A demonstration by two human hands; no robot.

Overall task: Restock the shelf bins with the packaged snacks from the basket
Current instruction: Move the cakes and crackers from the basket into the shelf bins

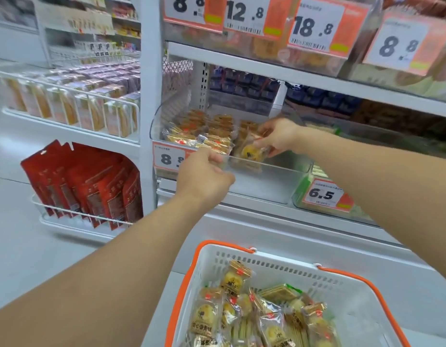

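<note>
A clear plastic shelf bin (272,169) holds rows of gold-wrapped snack packs (207,132) on its left half. My right hand (279,136) reaches into the bin and pinches a yellow pastry pack (249,152) standing among the others. My left hand (204,171) grips the bin's front rim with curled fingers, just right of the 8.8 price tag (168,159). Below, a white basket with orange handles (342,286) holds several more packaged snacks (254,314), yellow pastries and green-edged cracker packs.
A neighbouring bin with a 6.5 tag (322,195) sits to the right. Upper shelf bins carry large price tags (312,26). To the left, wire racks hold red bags (86,186) and boxed goods (74,106). The floor (21,246) is pale grey.
</note>
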